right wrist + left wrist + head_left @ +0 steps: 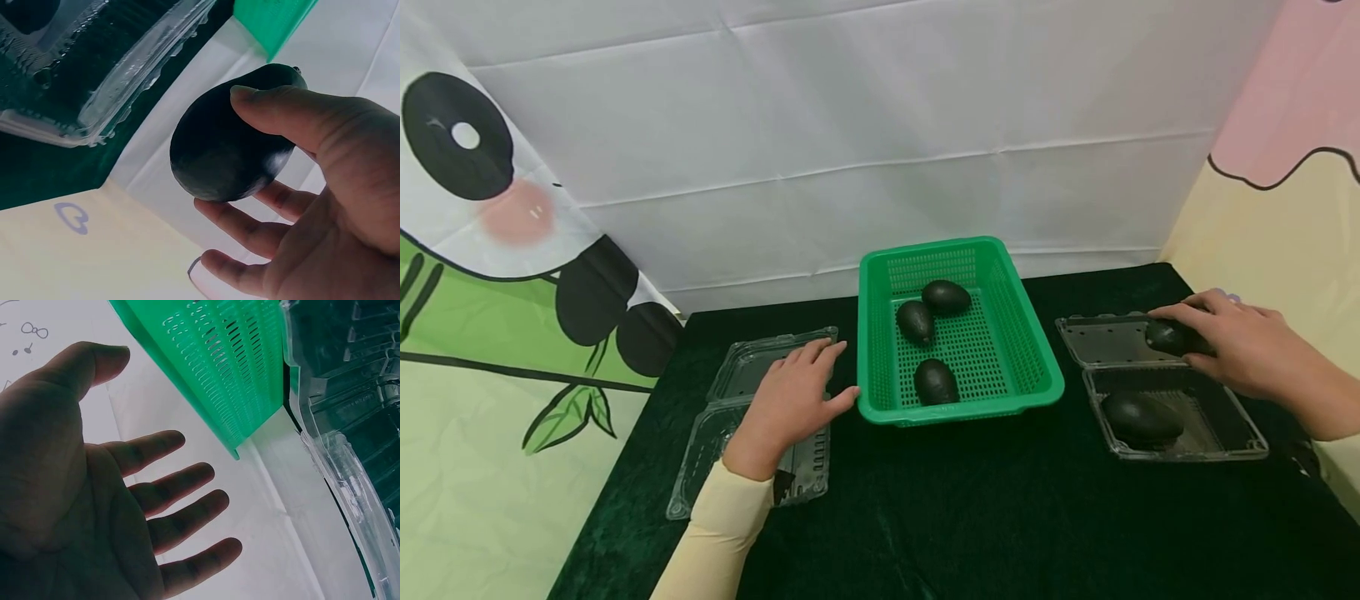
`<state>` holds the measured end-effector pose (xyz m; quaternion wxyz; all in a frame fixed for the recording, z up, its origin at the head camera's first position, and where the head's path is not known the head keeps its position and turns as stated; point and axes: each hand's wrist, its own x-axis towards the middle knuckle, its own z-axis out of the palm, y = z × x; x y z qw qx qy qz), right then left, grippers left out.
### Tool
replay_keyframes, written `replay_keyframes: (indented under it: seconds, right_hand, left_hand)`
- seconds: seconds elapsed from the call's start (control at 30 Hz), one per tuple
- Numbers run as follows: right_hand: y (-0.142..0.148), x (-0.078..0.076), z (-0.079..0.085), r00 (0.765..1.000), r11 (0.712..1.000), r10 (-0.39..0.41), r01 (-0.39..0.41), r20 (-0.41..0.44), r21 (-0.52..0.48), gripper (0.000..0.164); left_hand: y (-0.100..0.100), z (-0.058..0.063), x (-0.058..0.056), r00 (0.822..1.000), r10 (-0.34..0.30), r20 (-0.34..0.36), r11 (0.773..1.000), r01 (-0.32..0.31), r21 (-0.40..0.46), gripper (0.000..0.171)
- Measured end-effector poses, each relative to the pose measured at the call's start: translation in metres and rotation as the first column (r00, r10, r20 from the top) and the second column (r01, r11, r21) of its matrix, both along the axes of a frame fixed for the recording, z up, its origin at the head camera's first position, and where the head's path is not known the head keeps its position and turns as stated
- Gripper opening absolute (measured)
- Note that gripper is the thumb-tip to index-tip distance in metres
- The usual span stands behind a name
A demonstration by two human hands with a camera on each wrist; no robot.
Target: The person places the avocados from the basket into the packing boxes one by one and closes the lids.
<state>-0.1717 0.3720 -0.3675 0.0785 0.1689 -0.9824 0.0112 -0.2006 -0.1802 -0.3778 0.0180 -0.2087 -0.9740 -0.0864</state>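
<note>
Between thumb and fingers, my right hand [1247, 342] grips a dark avocado [231, 137] above the right clear plastic clamshell [1217, 417]. Another avocado [1142, 418] lies in the left part of that clamshell's base, whose lid is folded back behind it. My left hand [793, 396] hovers over the left clamshell [700, 458], fingers spread and holding nothing; the left wrist view shows the bare palm [112, 506]. Part of the left clamshell is hidden under the hand and forearm. Between the hands, a green plastic basket [1045, 387] contains three avocados [936, 382].
Dark green cloth [970, 517] covers the table. A white fabric backdrop [850, 125] rises behind it, with printed cartoon panels at both sides. The basket's raised walls stand between the two clamshells, close to the table's back edge.
</note>
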Motion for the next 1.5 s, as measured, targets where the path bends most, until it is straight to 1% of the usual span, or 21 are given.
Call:
replay_keyframes:
  seconds: [0.23, 0.33, 0.47, 0.57, 0.77, 1.1, 1.37, 1.5]
  right_hand:
    - [0.005, 0.001, -0.003, 1.0, 1.0, 0.001, -0.001, -0.01, 0.016, 0.073]
    - [0.005, 0.002, -0.006, 1.0, 1.0, 0.001, -0.001, 0.022, 0.012, 0.072]
    - [0.003, 0.005, -0.013, 0.999, 1.0, 0.012, -0.012, 0.05, 0.004, 0.069]
    - [0.002, 0.009, -0.02, 0.999, 1.0, 0.018, -0.018, 0.048, 0.004, 0.069]
    - [0.0, 0.015, -0.029, 0.998, 1.0, 0.0, 0.0, 0.067, 0.001, 0.07]
    - [-0.001, 0.024, -0.037, 0.997, 1.0, 0.004, -0.004, 0.074, -0.002, 0.071]
    - [0.001, 0.03, -0.048, 0.998, 1.0, 0.019, -0.017, 0.06, -0.026, 0.07]
    - [0.002, 0.032, -0.051, 0.998, 0.999, 0.009, -0.007, 0.065, -0.042, 0.069]
  left_hand:
    - [0.001, 0.002, 0.0, 1.0, -0.003, -0.002, 1.0, 0.003, 0.001, 0.075]
    - [0.001, 0.002, -0.001, 1.0, -0.001, 0.002, 1.0, 0.001, 0.0, 0.075]
    - [0.001, 0.002, -0.002, 1.0, -0.001, 0.01, 1.0, 0.001, 0.001, 0.076]
    - [0.001, 0.001, -0.002, 1.0, -0.001, 0.012, 1.0, 0.001, 0.002, 0.076]
    - [0.002, 0.0, -0.002, 1.0, -0.002, 0.013, 1.0, 0.002, -0.001, 0.075]
    - [0.002, 0.0, -0.001, 1.0, -0.004, 0.016, 1.0, 0.004, -0.004, 0.076]
    - [0.003, 0.0, -0.001, 1.0, -0.006, 0.022, 1.0, 0.006, -0.005, 0.076]
    - [0.003, -0.001, -0.001, 1.0, -0.008, 0.021, 1.0, 0.008, -0.006, 0.075]
